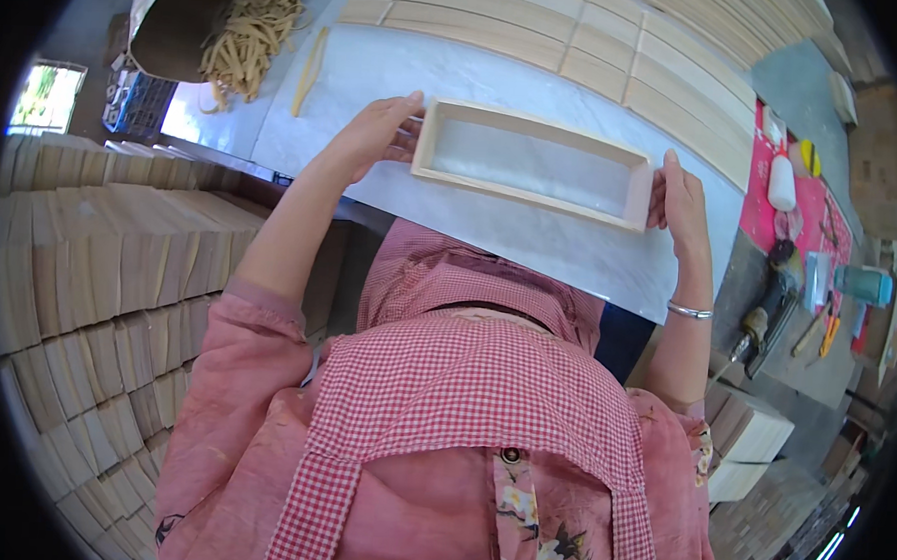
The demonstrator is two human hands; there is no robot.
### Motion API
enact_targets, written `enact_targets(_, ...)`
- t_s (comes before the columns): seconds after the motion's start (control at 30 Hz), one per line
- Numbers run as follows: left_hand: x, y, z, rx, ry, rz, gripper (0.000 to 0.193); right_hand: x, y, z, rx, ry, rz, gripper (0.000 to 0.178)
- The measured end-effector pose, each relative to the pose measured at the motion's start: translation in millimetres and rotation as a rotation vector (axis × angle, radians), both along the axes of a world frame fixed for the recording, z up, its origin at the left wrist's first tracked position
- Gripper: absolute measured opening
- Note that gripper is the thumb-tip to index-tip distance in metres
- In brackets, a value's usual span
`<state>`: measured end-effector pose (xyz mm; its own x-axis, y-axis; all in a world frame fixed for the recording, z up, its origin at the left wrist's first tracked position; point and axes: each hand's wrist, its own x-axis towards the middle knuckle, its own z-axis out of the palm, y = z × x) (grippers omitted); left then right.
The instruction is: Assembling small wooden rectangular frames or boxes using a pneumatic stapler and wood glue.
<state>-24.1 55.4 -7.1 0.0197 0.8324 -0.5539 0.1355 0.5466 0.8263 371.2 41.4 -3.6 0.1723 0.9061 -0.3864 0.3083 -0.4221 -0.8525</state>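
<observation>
A shallow, rectangular frame [542, 134] of pale wood lies between my two hands over the white, marble-patterned tabletop [550, 256]. The tabletop shows through its open middle. My left hand [383, 135] closes on the frame's left end, thumb up and the other fingers bent against the outer side. At the opposite short end, my right hand [678, 200] grips with its lower fingers curled against the wood and one finger pointing up. Whether the frame rests on the table or is slightly raised, I cannot tell.
Rows of wooden strips [599, 46] line the table's far side. Tan bands [254, 36] spill from a dark container at far left; one strip [310, 72] lies apart. Board stacks [119, 266] stand left. Rightward are a white bottle [782, 184], a power tool [765, 316] and a teal box [864, 285].
</observation>
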Motion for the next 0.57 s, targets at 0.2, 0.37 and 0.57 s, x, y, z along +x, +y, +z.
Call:
enact_targets(0.2,9,-5,17,0.193,-0.022,0.038,0.039,-7,-7,11,0.160,-0.120,-0.033,0.049)
enact_targets(0.37,-3,-30,14,0.444,-0.403,0.209,0.027,-8,-36,3,0.653,0.029,0.088,0.020)
enact_targets(0.57,1,-62,-31,0.272,-0.334,0.260,0.026,28,-56,-41,0.506,-0.073,0.305,0.024)
